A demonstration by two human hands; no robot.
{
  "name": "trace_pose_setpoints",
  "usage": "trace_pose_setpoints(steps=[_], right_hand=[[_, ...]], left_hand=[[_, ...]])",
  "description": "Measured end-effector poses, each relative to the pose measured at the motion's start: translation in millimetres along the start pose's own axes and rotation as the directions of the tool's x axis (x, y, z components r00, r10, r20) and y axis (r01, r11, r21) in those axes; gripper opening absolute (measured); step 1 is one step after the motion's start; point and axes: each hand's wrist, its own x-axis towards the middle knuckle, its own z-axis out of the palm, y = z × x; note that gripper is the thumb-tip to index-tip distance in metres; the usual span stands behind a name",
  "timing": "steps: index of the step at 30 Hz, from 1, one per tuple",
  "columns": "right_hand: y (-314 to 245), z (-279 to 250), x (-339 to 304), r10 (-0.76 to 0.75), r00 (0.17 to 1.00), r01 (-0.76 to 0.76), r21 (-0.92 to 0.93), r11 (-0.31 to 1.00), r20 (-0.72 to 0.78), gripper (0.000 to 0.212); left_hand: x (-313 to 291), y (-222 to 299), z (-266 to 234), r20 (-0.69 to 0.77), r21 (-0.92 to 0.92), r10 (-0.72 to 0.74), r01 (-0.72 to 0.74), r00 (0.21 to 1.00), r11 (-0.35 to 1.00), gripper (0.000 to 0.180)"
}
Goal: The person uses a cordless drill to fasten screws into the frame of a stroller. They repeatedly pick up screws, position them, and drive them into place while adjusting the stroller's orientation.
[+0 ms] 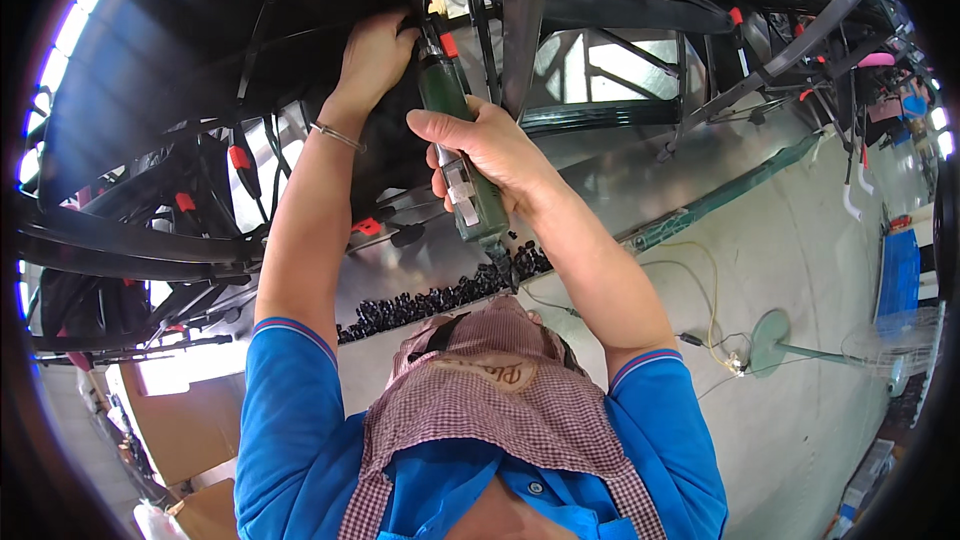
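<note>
My right hand (495, 155) is wrapped round the body of a green electric screwdriver (447, 95), thumb lying across its near side. The tool points away from me, with its tip up against a black tubular frame (525, 20). Close beside that tip, on its left, my left hand (370, 60) is closed with fingertips curled at the dark frame and fabric. What those fingers grip is hidden. A red part (449, 45) sits just right of the tool's front end. Black fabric (150, 50) spreads at the far left.
Small black parts (430, 310) lie heaped along the near edge of the metal tabletop (600, 175). More black frames (150, 240) with red pieces stand left. A cable (715, 290) trails on the floor by a fan's green base (770, 340). A cardboard box (185, 430) stands lower left.
</note>
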Motion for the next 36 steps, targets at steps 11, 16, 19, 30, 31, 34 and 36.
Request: trace_pose_setpoints(steps=[11, 16, 19, 30, 31, 34, 36], right_hand=[[1, -1, 1, -0.013, 1.000, 0.014, -0.071, 0.997, 0.015, 0.052], [-1, 0, 1, -0.021, 1.000, 0.021, -0.068, 0.997, 0.002, 0.052], [0, 1, 3, -0.017, 0.999, 0.015, -0.065, 0.998, -0.041, 0.050], [5, 18, 2, -0.031, 0.985, -0.012, -0.249, 0.968, -0.168, 0.039], [5, 8, 3, -0.013, 0.990, -0.010, -0.162, 0.987, -0.137, 0.051], [19, 10, 11, -0.025, 0.989, 0.012, -0.091, 0.996, -0.147, 0.047], [23, 15, 10, -0.063, 0.993, 0.052, -0.106, 0.993, -0.098, 0.051]], left_hand=[[1, -2, 6, -0.084, 0.097, 0.051, -0.042, 0.995, 0.994, 0.026], [1, -1, 10, -0.124, 0.058, 0.041, -0.034, 0.991, 0.998, 0.026], [4, -1, 13, -0.121, 0.032, 0.020, -0.016, 0.992, 0.999, 0.026], [-6, 18, 4, 0.013, 0.191, -0.103, 0.099, 0.995, 0.976, 0.024], [-3, 22, 11, 0.008, 0.182, -0.075, 0.072, 0.997, 0.981, 0.026], [-10, 11, 16, -0.059, 0.039, -0.012, 0.014, 0.998, 0.999, 0.024], [-32, 15, -12, 0.043, -0.009, -0.028, 0.029, 0.999, 1.000, 0.036]])
